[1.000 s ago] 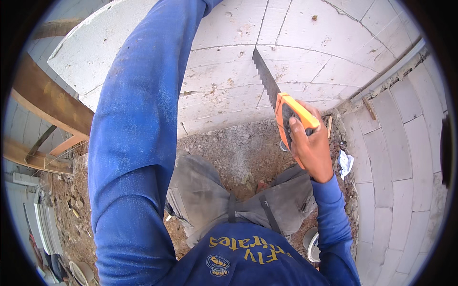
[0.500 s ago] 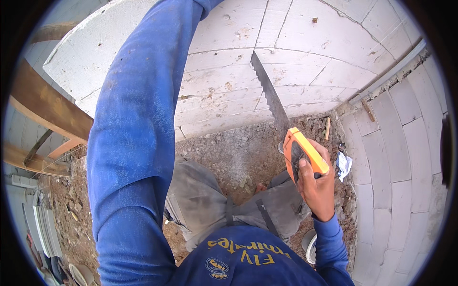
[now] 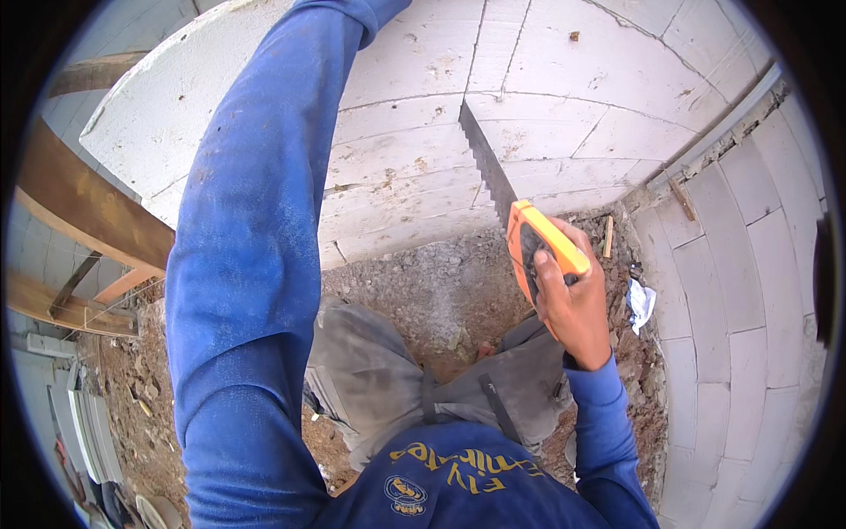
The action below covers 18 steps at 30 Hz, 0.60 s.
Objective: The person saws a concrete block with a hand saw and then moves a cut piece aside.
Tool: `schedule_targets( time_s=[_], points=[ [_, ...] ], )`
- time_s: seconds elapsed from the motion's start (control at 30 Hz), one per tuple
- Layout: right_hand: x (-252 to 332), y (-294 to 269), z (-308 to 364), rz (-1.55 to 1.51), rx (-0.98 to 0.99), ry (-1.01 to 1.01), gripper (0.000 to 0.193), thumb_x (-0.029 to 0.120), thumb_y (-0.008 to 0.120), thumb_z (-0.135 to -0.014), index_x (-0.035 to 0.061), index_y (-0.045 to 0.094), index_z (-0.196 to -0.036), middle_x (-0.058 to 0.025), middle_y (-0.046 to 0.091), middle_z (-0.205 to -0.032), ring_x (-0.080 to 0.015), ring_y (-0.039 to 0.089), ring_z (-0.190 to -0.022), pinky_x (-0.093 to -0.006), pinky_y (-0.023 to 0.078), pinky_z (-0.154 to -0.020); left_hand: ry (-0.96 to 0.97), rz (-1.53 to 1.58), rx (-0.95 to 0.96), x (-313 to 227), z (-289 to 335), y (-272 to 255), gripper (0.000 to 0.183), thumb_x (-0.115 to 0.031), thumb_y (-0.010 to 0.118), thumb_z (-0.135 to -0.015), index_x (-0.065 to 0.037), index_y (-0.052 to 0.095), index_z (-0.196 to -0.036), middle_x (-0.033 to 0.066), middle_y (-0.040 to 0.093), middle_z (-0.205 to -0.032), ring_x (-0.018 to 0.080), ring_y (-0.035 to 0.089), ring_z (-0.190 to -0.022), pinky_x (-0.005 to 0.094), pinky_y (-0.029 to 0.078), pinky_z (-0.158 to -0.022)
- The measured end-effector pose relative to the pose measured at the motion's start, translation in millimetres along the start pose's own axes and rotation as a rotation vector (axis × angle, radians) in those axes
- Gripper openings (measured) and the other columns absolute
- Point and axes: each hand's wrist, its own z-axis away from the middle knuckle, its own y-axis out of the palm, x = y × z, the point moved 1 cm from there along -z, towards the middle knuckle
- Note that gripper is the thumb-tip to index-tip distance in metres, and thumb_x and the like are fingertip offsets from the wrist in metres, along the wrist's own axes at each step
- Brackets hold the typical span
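My right hand is wrapped round the orange and black handle of a hand saw. Its toothed grey blade slants up and away to the left, and its far end sits in a thin cut in the white block wall. Above that point, the dark cut line runs on up the wall. My left arm, in a blue sleeve, stretches up across the left of the view. The left hand lies beyond the top edge, out of sight.
Wooden beams stand at the left. A second block wall rises at the right. On the rough dirt ground lie a crumpled white wrapper and a small wood strip. Pale slabs lean at the lower left.
My right hand has pushed the saw up and to the left, toward the wall, so less of the blade shows. My left arm stays nearly where it was.
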Motion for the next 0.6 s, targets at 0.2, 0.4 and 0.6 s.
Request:
schedule_targets(
  time_s=[0.2,0.4,0.6],
  points=[
    [12.5,-4.1,-15.6,-0.069,0.055,-0.012,0.039,0.016,0.061,-0.100,-0.0058,0.057,-0.132,-0.0147,0.069,-0.114,-0.0178,0.062,-0.105,-0.0336,0.049,-0.093,-0.012,-0.011,0.009,1.0,2.5,2.9,0.109,-0.087,0.073,-0.059,0.008,0.074,-0.113,0.0281,0.070,-0.122,0.0391,0.067,-0.116,0.0413,0.051,-0.099],
    [21.9,-14.7,-23.4,-0.029,0.109,0.171,0.041,0.021,0.063,-0.099,-0.0061,0.058,-0.129,-0.0133,0.068,-0.108,-0.0158,0.063,-0.096,-0.0345,0.051,-0.086,-0.027,-0.015,-0.001,0.8,2.4,2.4,0.109,-0.087,0.073,-0.059,0.008,0.074,-0.112,0.0284,0.070,-0.120,0.0393,0.067,-0.115,0.0415,0.052,-0.098],
    [23.3,-8.2,-37.2,-0.034,0.073,0.094,0.040,0.020,0.062,-0.099,-0.0063,0.059,-0.129,-0.0099,0.068,-0.106,-0.0129,0.062,-0.089,-0.0298,0.052,-0.082,-0.018,0.006,0.001,-1.1,2.9,3.4,0.109,-0.087,0.073,-0.058,0.009,0.074,-0.111,0.0287,0.070,-0.119,0.0394,0.068,-0.113,0.0418,0.052,-0.097]
  ],
)
